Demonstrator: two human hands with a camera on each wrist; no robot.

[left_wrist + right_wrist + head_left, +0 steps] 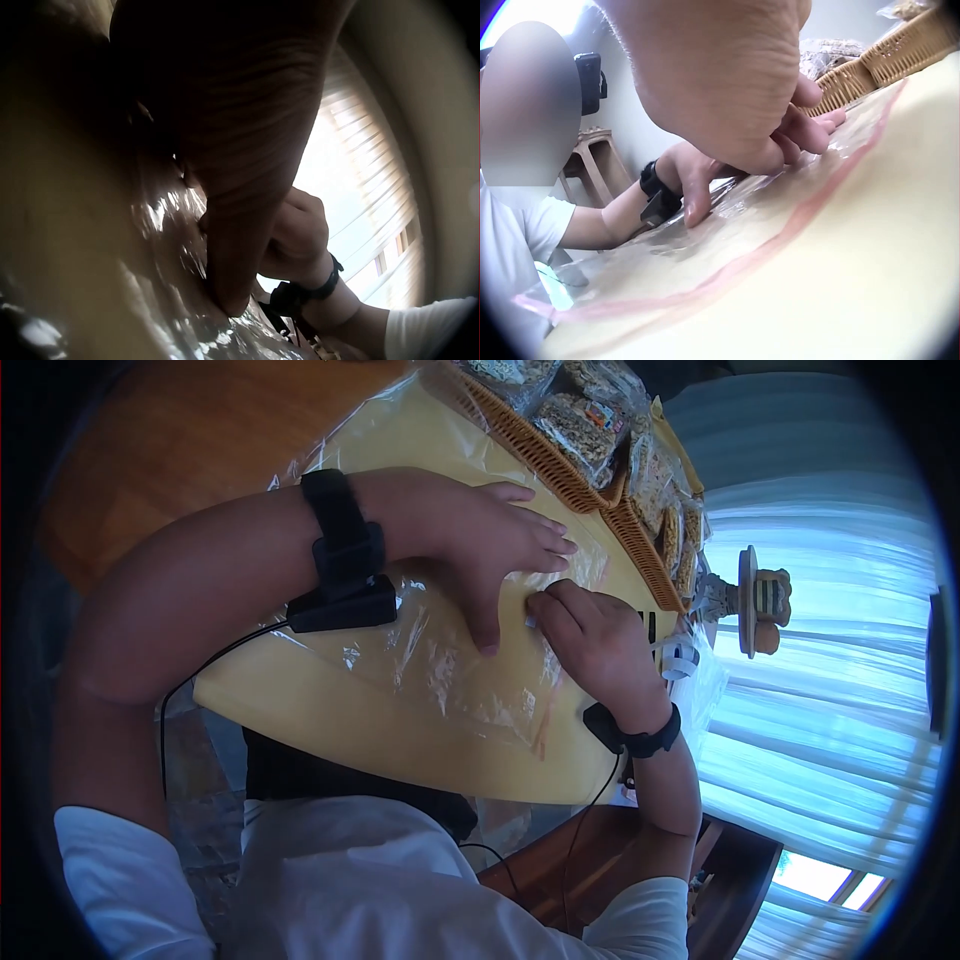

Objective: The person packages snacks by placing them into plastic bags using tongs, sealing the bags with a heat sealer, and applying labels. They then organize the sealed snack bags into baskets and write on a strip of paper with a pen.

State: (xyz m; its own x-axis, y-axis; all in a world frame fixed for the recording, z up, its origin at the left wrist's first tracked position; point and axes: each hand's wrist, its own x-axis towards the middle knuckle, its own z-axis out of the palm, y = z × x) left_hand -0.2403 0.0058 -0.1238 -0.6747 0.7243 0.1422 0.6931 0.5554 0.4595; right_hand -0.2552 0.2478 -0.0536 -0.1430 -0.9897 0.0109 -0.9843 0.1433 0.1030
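Observation:
A large clear plastic bag [440,650] with a pink strip along one edge [780,236] lies flat and wrinkled on a pale yellow table [330,730]. My left hand [490,540] rests on the plastic with fingers spread and thumb pointing toward my body. Close beside it, my right hand [595,635] has its fingers curled and pinches at the plastic near the pink edge. A small whitish bit shows at the right fingertips in the head view; I cannot tell what it is. In the right wrist view, the thumb and fingertips come down onto the bag.
Wicker baskets [640,545] of packaged snacks [580,435] line the table's far right side. Past them stand a pedestal stand [747,600] and a white curtain [830,690]. A white roll [680,658] sits by the table edge. Brown wooden furniture [590,850] is at lower right.

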